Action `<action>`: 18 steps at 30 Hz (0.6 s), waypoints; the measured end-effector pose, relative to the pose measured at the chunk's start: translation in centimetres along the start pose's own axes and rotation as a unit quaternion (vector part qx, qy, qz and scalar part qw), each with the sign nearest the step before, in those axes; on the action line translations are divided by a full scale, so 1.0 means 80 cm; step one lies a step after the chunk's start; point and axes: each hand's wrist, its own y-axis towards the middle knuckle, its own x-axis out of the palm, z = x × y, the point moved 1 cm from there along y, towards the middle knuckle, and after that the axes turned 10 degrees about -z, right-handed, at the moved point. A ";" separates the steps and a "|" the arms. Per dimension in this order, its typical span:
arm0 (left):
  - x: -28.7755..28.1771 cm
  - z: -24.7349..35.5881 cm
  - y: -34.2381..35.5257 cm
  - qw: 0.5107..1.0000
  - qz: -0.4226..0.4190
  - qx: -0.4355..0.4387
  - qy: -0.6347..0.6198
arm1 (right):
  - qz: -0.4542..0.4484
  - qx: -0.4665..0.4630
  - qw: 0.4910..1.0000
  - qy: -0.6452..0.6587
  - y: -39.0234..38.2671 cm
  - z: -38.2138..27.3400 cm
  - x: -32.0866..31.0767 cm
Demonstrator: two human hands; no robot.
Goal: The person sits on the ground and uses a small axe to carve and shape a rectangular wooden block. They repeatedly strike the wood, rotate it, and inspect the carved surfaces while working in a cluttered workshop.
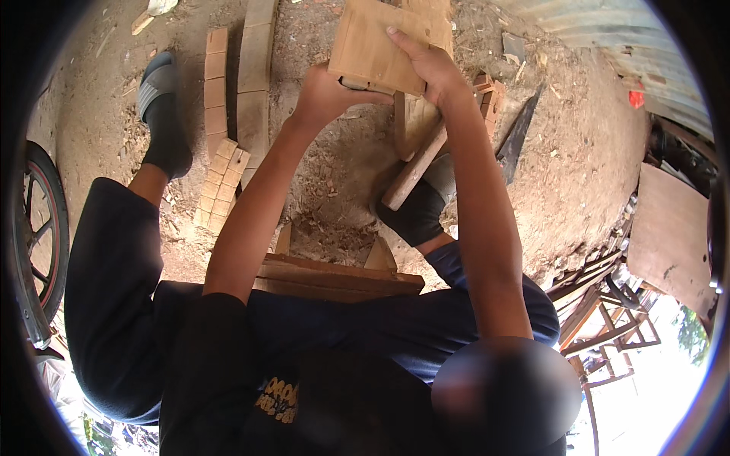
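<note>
Both hands clamp a flat wooden board (378, 47): the left hand (328, 95) grips its lower edge, the right hand (430, 68) its right edge. A wooden handle (414, 169) slants just below the grip.

Dirt ground (578, 152) with wood blocks (217, 99)

The wooden board (378, 47) runs past the far picture edge, its top corner cut off. Fingers of the left hand (328, 93) curl out of sight beneath it. A wheel (39, 242) at left is half lost at the rim. One blurred patch covers the near right.
</note>
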 end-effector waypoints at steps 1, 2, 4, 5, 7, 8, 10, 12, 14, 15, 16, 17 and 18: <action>0.002 -0.005 -0.005 1.000 0.002 0.003 -0.011 | -0.013 -0.013 1.000 0.019 -0.004 0.003 0.004; 0.006 -0.010 -0.012 0.997 -0.008 -0.013 -0.070 | -0.004 -0.023 1.000 -0.014 -0.004 0.010 0.005; 0.011 -0.017 -0.022 0.981 -0.027 -0.043 -0.186 | 0.014 -0.045 0.996 -0.080 -0.003 0.023 0.009; 0.006 -0.020 -0.023 0.988 -0.034 -0.045 -0.147 | 0.041 -0.060 0.996 -0.057 -0.004 0.027 0.012; -0.001 -0.024 -0.027 0.995 -0.049 -0.051 -0.070 | 0.097 -0.088 0.991 -0.010 -0.011 0.037 0.017; 0.001 -0.025 -0.028 0.996 -0.050 -0.041 -0.061 | 0.103 -0.077 0.992 0.014 -0.013 0.040 0.015; 0.007 -0.025 -0.025 0.998 -0.050 -0.017 -0.041 | 0.114 -0.059 0.990 0.059 -0.013 0.041 0.007; 0.025 -0.018 -0.033 0.999 0.027 0.028 -0.004 | 0.143 -0.051 0.986 0.067 -0.009 0.049 -0.004; 0.048 -0.015 -0.033 0.996 0.077 0.035 0.006 | 0.162 -0.045 0.984 0.062 0.001 0.067 -0.011; 0.061 -0.013 -0.028 0.996 0.087 0.021 -0.003 | 0.170 -0.043 0.983 0.054 0.007 0.078 -0.014; 0.070 -0.007 -0.026 0.995 0.095 0.006 -0.014 | 0.180 -0.040 0.982 0.047 0.004 0.080 -0.013; 0.073 -0.003 -0.023 0.994 0.103 0.002 -0.037 | 0.179 -0.043 0.981 0.053 0.002 0.082 -0.012; 0.073 0.000 -0.020 0.992 0.113 -0.003 -0.061 | 0.179 -0.046 0.981 0.059 -0.001 0.084 -0.010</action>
